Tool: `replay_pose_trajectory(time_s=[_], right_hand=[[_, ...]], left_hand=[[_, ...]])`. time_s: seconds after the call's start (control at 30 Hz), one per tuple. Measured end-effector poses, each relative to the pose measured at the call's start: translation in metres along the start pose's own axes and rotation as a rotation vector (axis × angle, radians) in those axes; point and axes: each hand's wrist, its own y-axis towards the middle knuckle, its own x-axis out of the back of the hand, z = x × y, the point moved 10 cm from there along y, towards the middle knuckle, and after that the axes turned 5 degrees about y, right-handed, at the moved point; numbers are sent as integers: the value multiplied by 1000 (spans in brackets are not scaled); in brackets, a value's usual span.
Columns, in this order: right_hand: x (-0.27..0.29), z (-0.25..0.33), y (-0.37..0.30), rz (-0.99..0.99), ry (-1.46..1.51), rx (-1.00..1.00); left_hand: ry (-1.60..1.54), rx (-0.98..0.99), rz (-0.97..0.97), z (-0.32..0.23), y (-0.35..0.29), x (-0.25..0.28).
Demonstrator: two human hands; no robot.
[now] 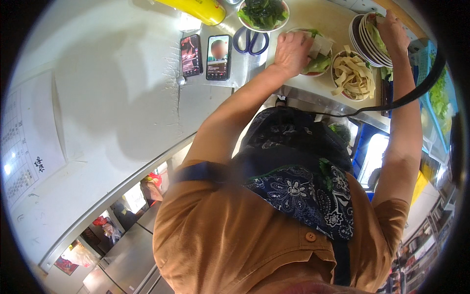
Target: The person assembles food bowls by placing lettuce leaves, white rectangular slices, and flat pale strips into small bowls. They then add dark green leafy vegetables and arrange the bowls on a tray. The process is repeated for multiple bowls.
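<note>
The head view looked down past an orange shirt and a dark patterned apron to a steel counter [313, 90] running across the top of the picture. The left hand [292, 51] rested knuckles up, fingers curled, on a bowl of white tofu blocks and green leaves [319, 58] near the counter's front edge; whether the fingers pinched any of the food could not be told. The right hand [393, 30] lay well apart from it, toward the counter's right end, its fingers closed over the rim of the top bowl in a tilted stack of bowls [368, 39] with a green leaf in it. Between the two hands, at the front edge, sat a bowl of pale flat strips [353, 76]. Behind the left hand a bowl of dark green seaweed [263, 13] stood by the back edge. Blue-handled scissors [250, 41] lay just left of that hand, and two phones [205, 55] lay side by side further left.
</note>
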Motion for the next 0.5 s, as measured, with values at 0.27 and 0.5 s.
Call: replay_pose_trajectory(time_s=[0.27,0.5], right_hand=[[6,-13,2,-295,295,46],[38,90,-62,-566,-165,476]], left_hand=[[-12,1,-4,-1,-1,2],[-36,66,48,7,-9,6]])
